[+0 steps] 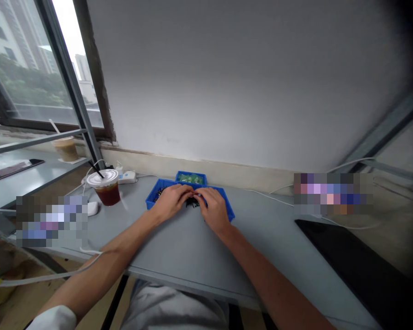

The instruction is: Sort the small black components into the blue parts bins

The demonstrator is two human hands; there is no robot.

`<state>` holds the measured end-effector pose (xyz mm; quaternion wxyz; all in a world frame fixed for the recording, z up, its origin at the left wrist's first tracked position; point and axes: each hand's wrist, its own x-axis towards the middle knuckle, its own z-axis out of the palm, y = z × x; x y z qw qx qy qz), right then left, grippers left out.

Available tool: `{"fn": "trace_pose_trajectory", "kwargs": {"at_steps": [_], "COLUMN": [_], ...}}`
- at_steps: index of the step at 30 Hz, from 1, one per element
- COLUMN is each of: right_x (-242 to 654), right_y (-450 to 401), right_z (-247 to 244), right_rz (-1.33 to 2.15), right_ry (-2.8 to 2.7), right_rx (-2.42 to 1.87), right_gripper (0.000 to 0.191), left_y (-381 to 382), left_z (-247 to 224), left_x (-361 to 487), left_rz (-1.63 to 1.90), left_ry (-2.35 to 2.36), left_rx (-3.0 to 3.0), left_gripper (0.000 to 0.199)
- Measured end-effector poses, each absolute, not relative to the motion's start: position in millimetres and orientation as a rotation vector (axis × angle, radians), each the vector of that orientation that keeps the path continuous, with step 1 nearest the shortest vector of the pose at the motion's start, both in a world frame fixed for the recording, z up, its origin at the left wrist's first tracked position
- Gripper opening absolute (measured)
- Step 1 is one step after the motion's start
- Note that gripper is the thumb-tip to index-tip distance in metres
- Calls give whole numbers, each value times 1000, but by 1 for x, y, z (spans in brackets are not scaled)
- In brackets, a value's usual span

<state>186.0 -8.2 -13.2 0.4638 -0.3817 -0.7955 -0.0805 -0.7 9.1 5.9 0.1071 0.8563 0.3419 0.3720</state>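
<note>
My left hand (170, 201) and my right hand (213, 208) meet fingertip to fingertip over the grey table, in front of blue trays. Both are closed in a pinch; whatever they hold is too small to make out. Small dark pieces (192, 202) lie just beneath the fingertips. The left blue tray (150, 198) holds small parts, partly hidden behind my left hand. Another blue tray (230, 208) is mostly covered by my right hand. Behind them, a smaller blue tray (191, 178) contains green items.
A lidded cup of dark red drink (108, 193) with a straw stands left of the trays, near a white power strip (128, 177). At the right lies a large black flat object (351, 261). White cables (268, 197) run along the wall.
</note>
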Motion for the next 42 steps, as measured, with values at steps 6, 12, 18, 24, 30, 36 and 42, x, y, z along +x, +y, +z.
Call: {"fn": "trace_pose_trajectory", "kwargs": {"at_steps": [6, 12, 18, 24, 30, 36, 42], "right_x": [186, 187, 185, 186, 185, 184, 187], "right_y": [-8, -9, -11, -9, -8, -7, -5], "right_z": [-11, -11, -9, -12, -12, -16, -17], "right_rz": [-156, -125, -89, -69, -108, -195, -251], "right_ry": [-1931, -1929, -1952, -1950, -1998, -2061, -2049], "right_rx": [-919, -938, -938, -955, -1018, -1107, -1169], "right_gripper": [17, 19, 21, 19, 21, 29, 34], "left_y": [7, 4, 4, 6, 6, 5, 3], "left_z": [7, 10, 10, 9, 9, 5, 3], "left_x": [0, 1, -1, -2, -2, 4, 8], "left_rz": [1086, 961, 935, 942, 950, 933, 965], "left_ry": [1075, 1123, 1088, 1059, 1003, 1032, 1040], "left_rx": [2547, 2646, 2729, 2769, 2774, 2858, 2910], "left_gripper": [21, 27, 24, 26, 26, 25, 24]}}
